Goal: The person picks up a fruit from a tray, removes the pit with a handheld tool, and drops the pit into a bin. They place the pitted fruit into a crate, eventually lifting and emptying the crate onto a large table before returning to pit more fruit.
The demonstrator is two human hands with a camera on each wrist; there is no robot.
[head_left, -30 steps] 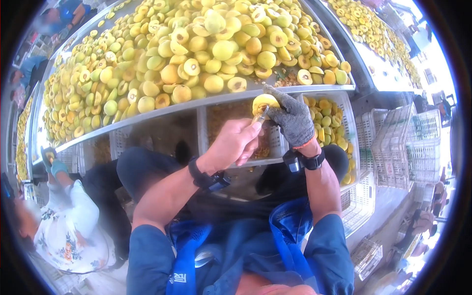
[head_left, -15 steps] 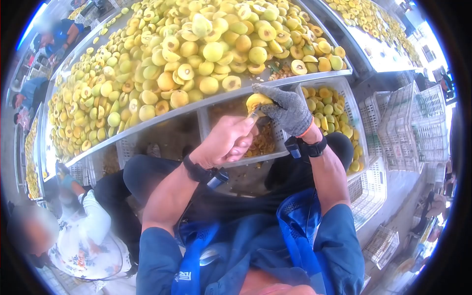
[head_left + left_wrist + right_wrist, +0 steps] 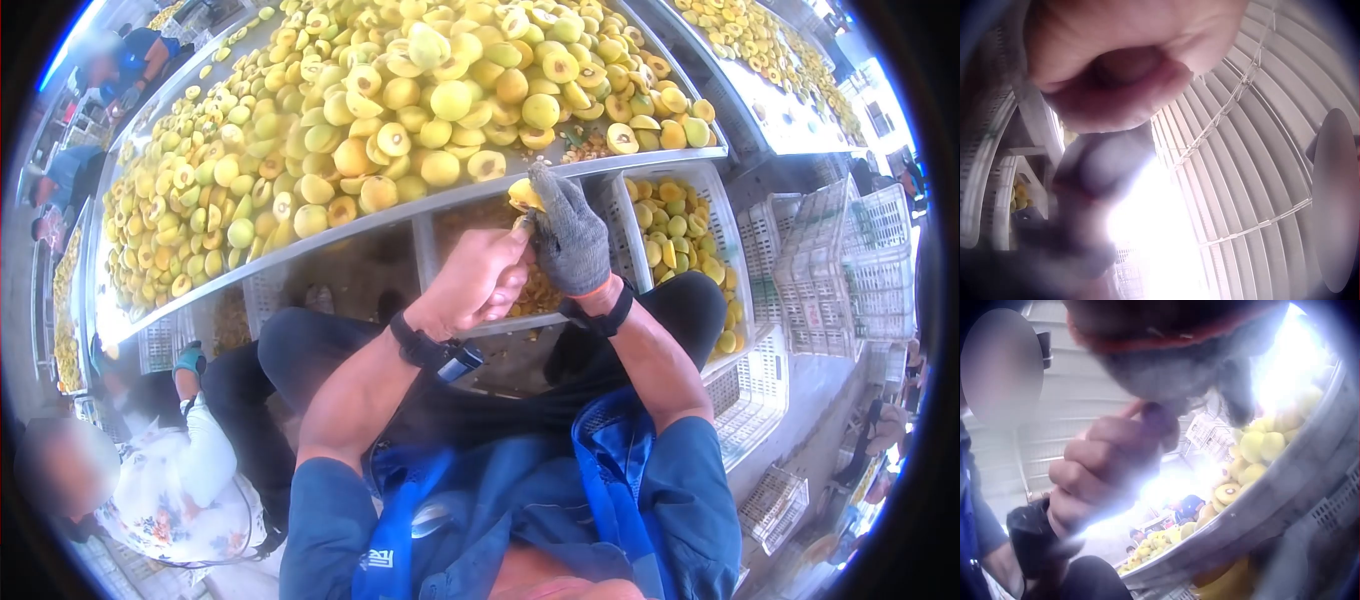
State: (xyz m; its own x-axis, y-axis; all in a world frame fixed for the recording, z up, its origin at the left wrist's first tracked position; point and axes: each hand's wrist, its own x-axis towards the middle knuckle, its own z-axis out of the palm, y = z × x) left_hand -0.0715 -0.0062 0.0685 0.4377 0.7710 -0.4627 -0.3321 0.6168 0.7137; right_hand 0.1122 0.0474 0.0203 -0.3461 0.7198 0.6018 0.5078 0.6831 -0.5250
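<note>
My bare left hand [image 3: 475, 278] grips a small metal-tipped hand tool [image 3: 522, 226], its handle mostly hidden in the fist. Right beside it, my right hand [image 3: 572, 238], in a grey knitted glove, holds a yellow peach half [image 3: 524, 195] between thumb and fingers. The tool's tip meets the lower side of the fruit. In the left wrist view, the curled fingers of the left hand [image 3: 1116, 69] fill the top. The right wrist view has the glove [image 3: 1172, 369] blurred overhead and the left fist [image 3: 1107, 459] below it.
A metal-edged table [image 3: 330, 222] heaped with halved peaches [image 3: 430, 100] spans the front. Beneath its edge stand a crate of peach halves [image 3: 712, 195] and a bin of scraps [image 3: 540, 295]. Stacked white crates [image 3: 815, 270] are at right; another person [image 3: 180, 480] sits at left.
The right hand has turned more upright, tilting the peach half so less of its cut face shows. The left hand stays close with the tool at the fruit. The neighbour's arm has moved.
</note>
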